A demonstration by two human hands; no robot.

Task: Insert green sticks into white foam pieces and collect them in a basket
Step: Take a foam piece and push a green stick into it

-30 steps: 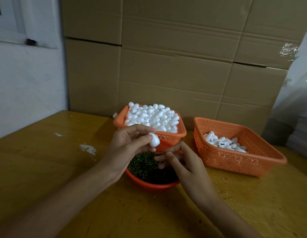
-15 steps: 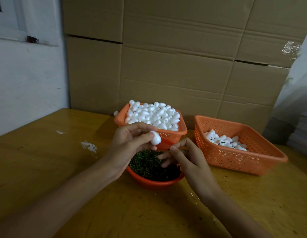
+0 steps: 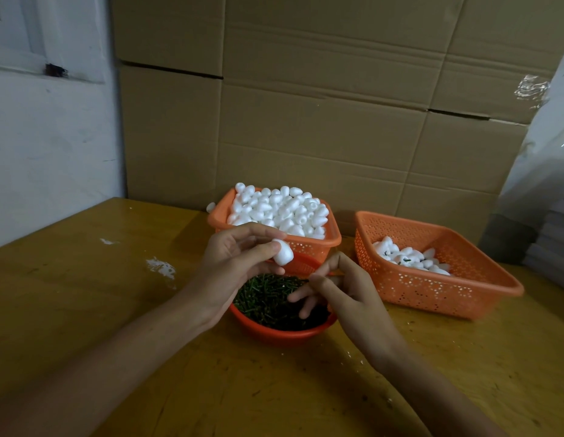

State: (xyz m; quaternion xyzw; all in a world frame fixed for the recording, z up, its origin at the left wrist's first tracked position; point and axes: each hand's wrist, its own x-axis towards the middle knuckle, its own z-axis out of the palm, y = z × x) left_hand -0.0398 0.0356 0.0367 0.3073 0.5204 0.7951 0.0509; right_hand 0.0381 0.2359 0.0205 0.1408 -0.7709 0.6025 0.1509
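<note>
My L hand (image 3: 239,263) pinches one foam piece (image 3: 283,252) btw thumb and forefinger tip; the other fingers curve loosely above it. The piece is white, egg-shaped and matte, w/ a fine grainy surface. It is in the air just over the far rim of the red bowl (image 3: 276,333), at approx 12 o'clock from the bowl's centre.

The bowl is round, of smooth, a little glossy plastic. It holds the green sticks (image 3: 261,299): short, thin, dark, lying in all directions like cut grass. My R hand (image 3: 340,294) is over the bowl's 3 o'clock side, fingers bent, thumb and forefinger close together. If a stick is pinched there I cannot tell, it is too small and dark.

At 12 o'clock, just behind the bowl, stands the full basket (image 3: 333,240), orange plastic w/ small holes in the walls, heaped w/ white foam pieces (image 3: 283,211). One loose piece (image 3: 210,207) lies by its corner at 11 o'clock. At 2 o'clock is the second basket (image 3: 432,290), same perforated plastic, squarish w/ sloping walls, w/ a small heap (image 3: 410,257) of pieces inside, some showing a dark green spot.

The table (image 3: 85,310) is yellowish worn wood w/ white marks (image 3: 160,267) at 9 o'clock. Behind are plain brown cardboard boxes (image 3: 305,121).
</note>
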